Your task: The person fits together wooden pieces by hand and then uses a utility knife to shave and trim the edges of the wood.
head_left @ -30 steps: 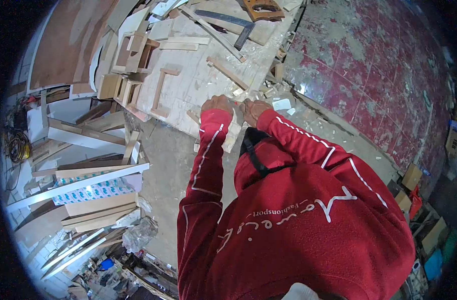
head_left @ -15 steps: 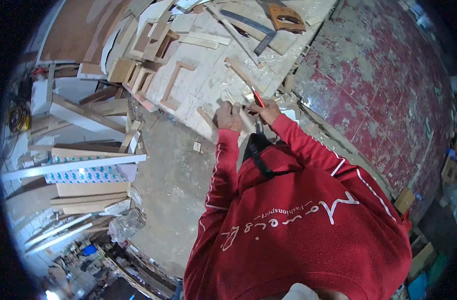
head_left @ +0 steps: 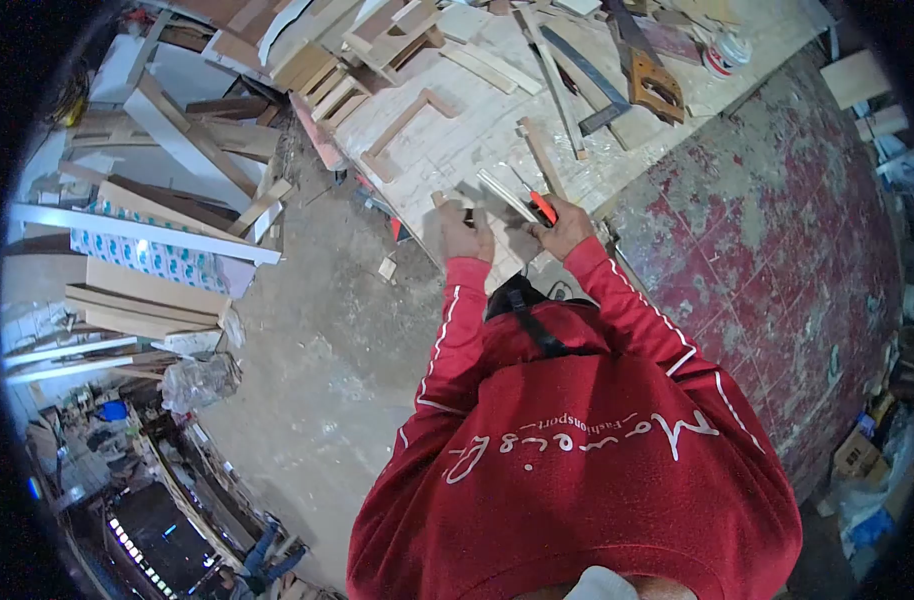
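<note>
I am watching from above the person's head as both hands are working at the near edge of the workbench (head_left: 447, 150). The left hand (head_left: 464, 232) is closing its fingers around something small and dark, possibly a pencil stub; I cannot tell exactly what it is, only that the fingers are curled tight and pressed together on it. The right hand (head_left: 562, 225) is gripping a red-handled tool (head_left: 542, 208), which looks like a utility knife or marker, with its fingers wrapped shut around the handle and the tip pointing away from the fingertips toward a pale wood strip (head_left: 505, 194). That strip is lying flat on the bench just beyond the fingertips of both hands, between them, and appears to be touching or nearly touching the right fingertips. Farther past the fingers I am seeing a U-shaped wooden frame (head_left: 405, 128), a metal square (head_left: 585, 72) and a hand saw (head_left: 652, 80), all well apart from the hands. My judgement is that the marking or trimming of the strip is the step in hand, roughly midway, with the piece being steadied. The next move, as I read it, is calling for the left fingers to be pinning the strip firmly while the right is drawing the tool along it without slipping toward the holding hand.
</note>
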Demonstrator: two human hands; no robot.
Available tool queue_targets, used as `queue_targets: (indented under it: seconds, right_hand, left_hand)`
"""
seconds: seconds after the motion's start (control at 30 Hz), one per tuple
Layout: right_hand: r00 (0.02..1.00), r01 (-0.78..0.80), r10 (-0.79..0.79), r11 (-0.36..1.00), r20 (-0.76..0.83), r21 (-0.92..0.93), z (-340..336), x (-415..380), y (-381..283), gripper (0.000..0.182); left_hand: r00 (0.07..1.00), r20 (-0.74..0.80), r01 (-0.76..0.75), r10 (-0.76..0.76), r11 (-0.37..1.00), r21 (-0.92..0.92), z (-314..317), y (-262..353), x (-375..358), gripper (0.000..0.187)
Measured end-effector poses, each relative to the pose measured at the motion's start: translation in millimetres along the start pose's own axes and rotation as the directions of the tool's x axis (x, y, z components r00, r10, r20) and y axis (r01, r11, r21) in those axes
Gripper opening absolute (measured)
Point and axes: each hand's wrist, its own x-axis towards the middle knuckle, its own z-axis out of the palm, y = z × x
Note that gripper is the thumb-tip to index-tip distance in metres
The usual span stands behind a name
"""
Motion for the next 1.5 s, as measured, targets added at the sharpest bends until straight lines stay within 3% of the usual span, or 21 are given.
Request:
queue_targets:
  seconds: [0.03, 0.1, 0.17, 0.23, 0.37, 0.43, 0.47, 0.53, 0.73, 0.87, 0.97, 1.03, 1.17, 1.23, 1.37, 1.5]
  right_hand:
    - [1.000, 0.004, -0.004, 1.000, 0.013, -0.002, -1.8, 3.1, -1.5, 0.034]
    - [0.992, 0.016, 0.009, 0.981, 0.125, -0.194, -4.9, 17.6, -4.5, 0.035]
    - [0.983, 0.023, 0.019, 0.973, 0.182, -0.228, -8.6, 26.6, -14.7, 0.036]
    - [0.963, -0.014, 0.111, 0.930, 0.245, -0.367, -11.1, 34.3, -28.8, 0.036]
    - [0.959, -0.017, 0.122, 0.926, 0.256, -0.378, -8.3, 46.1, -31.4, 0.039]
    - [0.958, 0.033, 0.076, 0.929, 0.277, -0.367, -8.7, 49.6, -27.7, 0.041]
    - [0.957, 0.034, 0.077, 0.928, 0.280, -0.371, -8.5, 51.3, -25.5, 0.041]
    - [0.954, 0.057, 0.060, 0.926, 0.294, -0.374, -7.8, 53.7, -21.4, 0.042]
    - [0.957, 0.096, 0.010, 0.931, 0.288, -0.353, -8.4, 55.6, -14.7, 0.037]
    - [0.958, 0.132, -0.022, 0.920, 0.286, -0.370, -9.6, 50.8, -21.0, 0.035]
    - [0.956, 0.124, -0.009, 0.919, 0.294, -0.375, -10.8, 48.5, -24.3, 0.034]
    - [0.960, 0.149, -0.049, 0.923, 0.276, -0.355, -10.7, 47.7, -22.3, 0.032]
    - [0.965, 0.208, -0.139, 0.920, 0.220, -0.332, -13.4, 44.5, -23.3, 0.030]
    - [0.969, 0.191, -0.117, 0.914, 0.216, -0.359, -16.4, 44.0, -27.6, 0.029]
    - [0.967, 0.216, -0.143, 0.902, 0.212, -0.374, -19.0, 43.2, -28.6, 0.027]
    - [0.953, 0.276, -0.201, 0.884, 0.226, -0.376, -24.3, 40.2, -33.3, 0.026]
  left_hand:
    - [1.000, -0.006, 0.012, -0.012, 1.000, 0.001, -4.8, -7.7, 0.8, 0.038]
    - [0.996, -0.059, 0.087, -0.071, 0.937, 0.338, -10.8, -20.7, 6.3, 0.053]
    - [0.995, -0.090, 0.078, -0.048, 0.926, 0.369, -1.2, -41.4, 12.8, 0.059]
    - [0.979, -0.027, 0.197, -0.200, 0.912, 0.360, -0.7, -41.6, 19.2, 0.054]
    - [0.965, 0.095, 0.189, -0.245, 0.899, 0.396, 4.0, -56.5, 31.1, 0.055]
    - [0.985, 0.027, -0.159, 0.169, 0.848, 0.506, 3.7, -60.6, 29.7, 0.055]
    - [0.986, 0.026, -0.156, 0.165, 0.850, 0.503, 4.3, -62.5, 28.6, 0.055]
    - [0.956, 0.025, -0.285, 0.294, 0.899, 0.334, -13.9, -38.1, 26.1, 0.054]
    - [0.933, -0.077, -0.343, 0.352, 0.932, 0.116, -8.6, -41.6, 27.1, 0.053]
    - [0.950, -0.034, -0.308, 0.311, 0.948, 0.076, -12.2, -40.8, 29.4, 0.048]
    - [0.927, -0.045, -0.368, 0.371, 0.927, 0.074, -21.4, -29.0, 30.3, 0.042]
    - [0.953, -0.060, -0.300, 0.296, 0.952, -0.068, -22.4, -25.2, 30.6, 0.034]
    - [0.974, -0.051, -0.225, 0.219, 0.959, -0.174, -25.5, -23.9, 31.0, 0.029]
    - [0.996, 0.044, -0.061, 0.076, 0.959, -0.276, -27.2, -22.1, 30.8, 0.029]
    - [0.988, -0.047, -0.156, 0.149, 0.926, -0.344, -15.7, -39.5, 33.4, 0.029]
    - [1.000, -0.024, -0.019, 0.008, 0.863, -0.505, -19.2, -34.1, 31.5, 0.028]
